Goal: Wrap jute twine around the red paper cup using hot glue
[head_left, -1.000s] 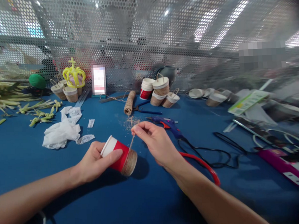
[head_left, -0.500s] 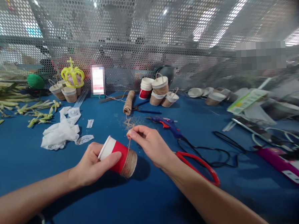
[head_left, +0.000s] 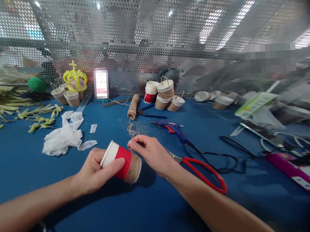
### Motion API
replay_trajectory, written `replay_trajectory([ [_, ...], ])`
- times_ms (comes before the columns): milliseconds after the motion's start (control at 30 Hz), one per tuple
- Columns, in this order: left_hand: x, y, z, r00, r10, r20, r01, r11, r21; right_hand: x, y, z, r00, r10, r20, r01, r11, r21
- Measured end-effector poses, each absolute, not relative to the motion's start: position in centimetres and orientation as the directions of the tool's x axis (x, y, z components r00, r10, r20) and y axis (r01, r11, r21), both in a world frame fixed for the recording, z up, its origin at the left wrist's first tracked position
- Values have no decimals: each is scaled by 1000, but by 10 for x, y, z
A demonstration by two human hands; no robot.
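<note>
My left hand [head_left: 97,171] is closed around a red and white paper cup [head_left: 122,155], held tilted on its side with the rim toward the left. Brown twine [head_left: 134,168] is wound in tight turns over the cup's base end. Thumb and fingers of my right hand [head_left: 149,152] pinch the loose run of that twine just above the cup. From there the strand trails in loops up to a twine roll [head_left: 133,106] lying behind. Red-handled scissors [head_left: 204,174] lie by my right forearm, which hides part of them.
A blue glue gun [head_left: 175,128] with a black cord lies right of my hands, dark-handled pliers [head_left: 152,114] behind it. White lace [head_left: 64,136] is at left. Twine-wrapped cups [head_left: 166,89] stand along the perforated metal screen [head_left: 130,37]. A purple power strip [head_left: 290,171] is far right.
My right hand has moved slightly left and down, closer to the cup, with the twine in its pinch. The twine behind it hangs in looser loops. The cup has barely moved.
</note>
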State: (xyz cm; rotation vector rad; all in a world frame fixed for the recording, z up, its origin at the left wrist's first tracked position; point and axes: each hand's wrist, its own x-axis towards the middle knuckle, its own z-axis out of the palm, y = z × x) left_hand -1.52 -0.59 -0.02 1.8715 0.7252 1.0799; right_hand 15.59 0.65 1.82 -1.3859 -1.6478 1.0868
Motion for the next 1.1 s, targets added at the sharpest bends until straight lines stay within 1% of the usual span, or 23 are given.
replay_trajectory([
  [167,-15,-6,1,463,787,408,77,-494,866,155,7,18,-173,985,-7,416,67,-907],
  [367,-16,-6,0,444,832,334,82,-409,909,155,9,17,-166,986,-4,452,73,-889],
  [500,-15,-7,-2,415,880,232,38,-271,962,155,9,16,-155,988,20,469,91,-878],
  [600,-12,-7,-2,363,923,125,-56,-113,992,155,11,15,-152,988,9,499,84,-863],
  [667,-9,-5,-1,299,952,67,-135,-27,990,156,14,14,-147,989,-26,517,54,-854],
  [733,-6,-1,1,238,971,14,-186,32,982,158,16,14,-116,991,-61,479,2,-878],
  [800,-4,4,3,209,978,-26,-189,66,980,160,17,15,-75,996,-39,387,-7,-922],
  [867,-4,8,3,204,978,-41,-158,75,985,160,14,17,-69,997,37,347,59,-936],
  [933,-5,11,1,213,976,-39,-124,67,990,158,8,19,-114,989,96,388,133,-912],
  [1033,-6,11,0,234,972,-2,-74,20,997,154,0,21,-180,977,113,438,183,-880],
  [1100,-6,10,0,237,971,43,-29,-37,999,152,-3,21,-185,975,120,447,193,-874],
])
